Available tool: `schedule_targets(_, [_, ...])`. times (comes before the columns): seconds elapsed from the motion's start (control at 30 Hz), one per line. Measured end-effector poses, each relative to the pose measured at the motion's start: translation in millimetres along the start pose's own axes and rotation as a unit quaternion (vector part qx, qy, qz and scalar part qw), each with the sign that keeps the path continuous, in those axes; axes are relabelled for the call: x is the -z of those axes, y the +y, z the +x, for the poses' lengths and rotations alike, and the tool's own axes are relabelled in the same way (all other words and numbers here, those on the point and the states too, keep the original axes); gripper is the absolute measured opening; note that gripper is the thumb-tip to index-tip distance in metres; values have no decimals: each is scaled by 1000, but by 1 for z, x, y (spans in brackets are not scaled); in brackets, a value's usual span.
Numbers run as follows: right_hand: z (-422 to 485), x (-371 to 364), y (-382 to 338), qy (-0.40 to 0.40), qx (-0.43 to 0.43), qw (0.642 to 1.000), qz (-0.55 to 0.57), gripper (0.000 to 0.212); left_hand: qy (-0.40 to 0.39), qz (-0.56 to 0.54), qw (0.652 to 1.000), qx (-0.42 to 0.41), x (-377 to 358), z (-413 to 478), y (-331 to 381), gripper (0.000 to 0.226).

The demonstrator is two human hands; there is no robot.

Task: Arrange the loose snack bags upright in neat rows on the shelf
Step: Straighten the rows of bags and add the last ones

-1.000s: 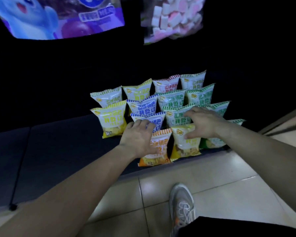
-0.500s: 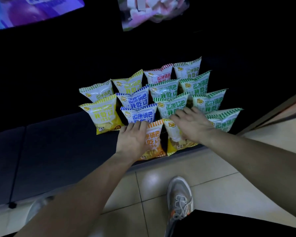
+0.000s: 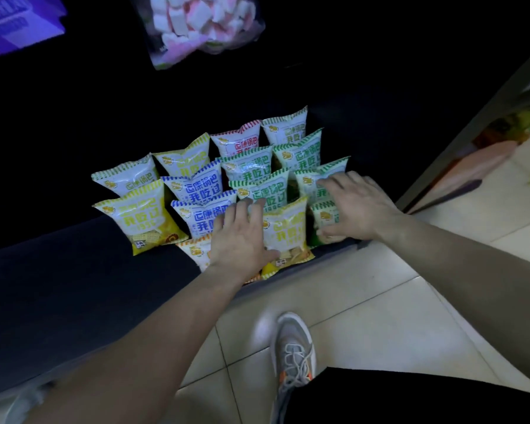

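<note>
Several small snack bags stand in rows at the right end of a dark low shelf. A yellow bag fronts the left row, and two blue bags stand in the row beside it. My left hand lies flat over an orange front bag, its thumb across the lower part of a yellow front bag. My right hand rests with fingers spread on the green bags of the right row. Neither hand is closed around a bag. More green bags and a red one stand behind.
A clear bag of pink and white marshmallows hangs above the shelf, with a purple package at the top left. The shelf's left part is bare and dark. My grey shoe stands on the pale tiled floor.
My right hand has moved right, off the yellow front bag and onto the green bags. My left hand has shifted right toward that yellow bag. The view has dropped closer.
</note>
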State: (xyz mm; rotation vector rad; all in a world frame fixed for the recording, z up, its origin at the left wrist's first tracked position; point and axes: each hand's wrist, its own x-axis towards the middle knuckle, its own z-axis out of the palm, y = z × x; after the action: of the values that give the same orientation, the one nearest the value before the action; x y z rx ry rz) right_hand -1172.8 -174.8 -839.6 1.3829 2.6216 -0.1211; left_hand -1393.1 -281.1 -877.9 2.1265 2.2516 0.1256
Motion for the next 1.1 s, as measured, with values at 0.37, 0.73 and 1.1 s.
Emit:
schedule_targets(0.37, [15, -42, 12, -46, 11, 990, -135, 92, -57, 93, 993, -42, -34, 36, 28, 108])
schedule_targets(0.73, [30, -48, 21, -71, -21, 993, -97, 95, -6, 78, 996, -43, -43, 31, 22, 87])
schedule_targets(1.1, [31, -49, 14, -45, -39, 994, -89, 90, -28, 81, 995, -54, -41, 31, 22, 91])
